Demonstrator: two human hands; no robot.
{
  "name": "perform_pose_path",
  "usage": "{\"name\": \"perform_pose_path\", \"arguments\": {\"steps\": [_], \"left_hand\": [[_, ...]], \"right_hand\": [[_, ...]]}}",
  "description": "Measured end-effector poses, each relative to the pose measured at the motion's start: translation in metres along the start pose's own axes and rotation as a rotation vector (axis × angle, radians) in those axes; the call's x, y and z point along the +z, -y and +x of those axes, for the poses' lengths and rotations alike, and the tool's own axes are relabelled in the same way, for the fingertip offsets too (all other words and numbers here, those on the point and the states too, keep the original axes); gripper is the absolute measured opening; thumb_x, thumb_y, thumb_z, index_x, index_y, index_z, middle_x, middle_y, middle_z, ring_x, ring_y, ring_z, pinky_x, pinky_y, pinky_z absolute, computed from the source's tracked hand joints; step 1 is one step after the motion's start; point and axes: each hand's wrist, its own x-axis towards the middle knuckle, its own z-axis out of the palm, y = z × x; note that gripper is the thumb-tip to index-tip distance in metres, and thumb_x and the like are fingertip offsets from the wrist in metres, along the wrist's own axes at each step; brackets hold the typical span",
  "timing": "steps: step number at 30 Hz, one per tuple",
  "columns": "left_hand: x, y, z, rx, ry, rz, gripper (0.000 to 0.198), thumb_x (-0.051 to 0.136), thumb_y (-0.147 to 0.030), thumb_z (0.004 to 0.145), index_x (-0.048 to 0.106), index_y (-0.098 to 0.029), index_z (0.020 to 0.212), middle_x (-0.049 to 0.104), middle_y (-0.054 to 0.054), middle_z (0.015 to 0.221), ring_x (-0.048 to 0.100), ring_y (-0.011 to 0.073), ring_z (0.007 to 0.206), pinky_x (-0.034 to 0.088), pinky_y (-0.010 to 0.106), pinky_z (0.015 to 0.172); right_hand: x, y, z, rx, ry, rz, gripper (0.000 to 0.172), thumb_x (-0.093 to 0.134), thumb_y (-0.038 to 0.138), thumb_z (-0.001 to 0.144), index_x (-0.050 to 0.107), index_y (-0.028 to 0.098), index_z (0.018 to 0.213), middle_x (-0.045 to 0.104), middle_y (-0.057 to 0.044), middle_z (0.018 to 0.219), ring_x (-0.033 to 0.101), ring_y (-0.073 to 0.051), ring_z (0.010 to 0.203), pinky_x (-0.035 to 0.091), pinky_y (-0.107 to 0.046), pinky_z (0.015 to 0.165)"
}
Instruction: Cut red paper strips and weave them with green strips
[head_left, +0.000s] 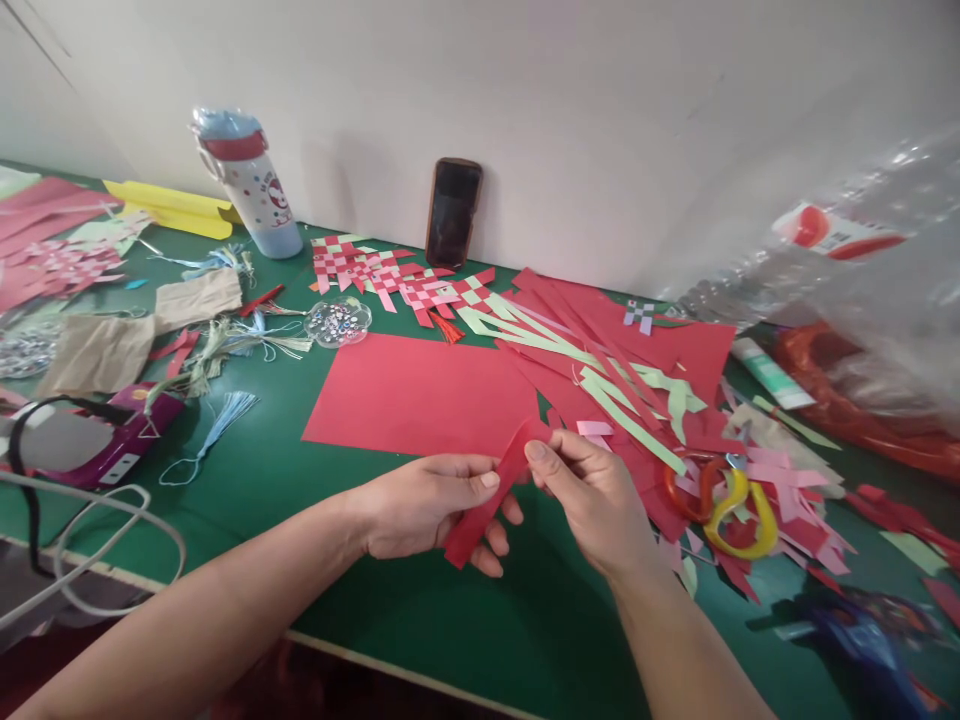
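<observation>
Between my two hands is a red paper strip point(480, 518), held at a slant above the green table. My left hand point(424, 505) grips its middle, thumb on top and fingers behind, with the lower end sticking out below. At the upper end, my right hand point(592, 490) pinches the strip between thumb and fingers. Just beyond lies a flat red paper sheet point(427, 390). Scissors point(742, 515) with a yellow and a red handle rest on paper scraps to the right of my right hand.
Woven red-and-green paper pieces point(390, 275) lie toward the wall, near a phone point(454, 212) leaning there. A water bottle point(255, 190), tassels point(217, 425), a dish of beads point(337, 322) and a purple glue gun point(112, 440) with cords stand left. Pale green strips point(630, 415) and plastic bags lie right.
</observation>
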Motion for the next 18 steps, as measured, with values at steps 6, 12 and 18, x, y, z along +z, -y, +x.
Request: {"name": "perform_pose_path", "arguments": {"steps": [6,12,18], "left_hand": [[-0.0017,0.0040,0.0032,0.017,0.012,-0.069,0.028,0.067,-0.040,0.090,0.062,-0.015,0.103,0.061,0.004,0.094,0.064,0.0124,0.073,0.054,0.030,0.070],[-0.0051,0.0070,0.0041,0.008,-0.006,-0.066,0.030,0.072,-0.037,0.087,0.064,-0.015,0.106,0.059,0.004,0.096,0.062,0.0115,0.072,0.054,0.030,0.068],[-0.0047,0.0073,0.0058,0.000,-0.015,-0.083,0.034,0.073,-0.036,0.085,0.064,-0.016,0.111,0.059,0.004,0.095,0.061,0.0124,0.073,0.053,0.030,0.067]], "right_hand": [[0.0008,-0.0004,0.0000,-0.008,-0.038,-0.022,0.045,0.062,0.057,0.087,0.052,0.021,0.062,0.045,0.004,0.057,0.041,-0.010,0.054,0.035,-0.024,0.053],[0.0014,-0.0039,0.0005,-0.011,-0.067,-0.025,0.045,0.062,0.057,0.087,0.053,0.021,0.061,0.045,0.004,0.055,0.040,-0.010,0.053,0.034,-0.024,0.051],[0.0017,-0.0042,0.0013,-0.020,-0.082,-0.056,0.046,0.060,0.058,0.087,0.052,0.021,0.061,0.048,0.004,0.056,0.043,-0.010,0.053,0.036,-0.023,0.052]]}}
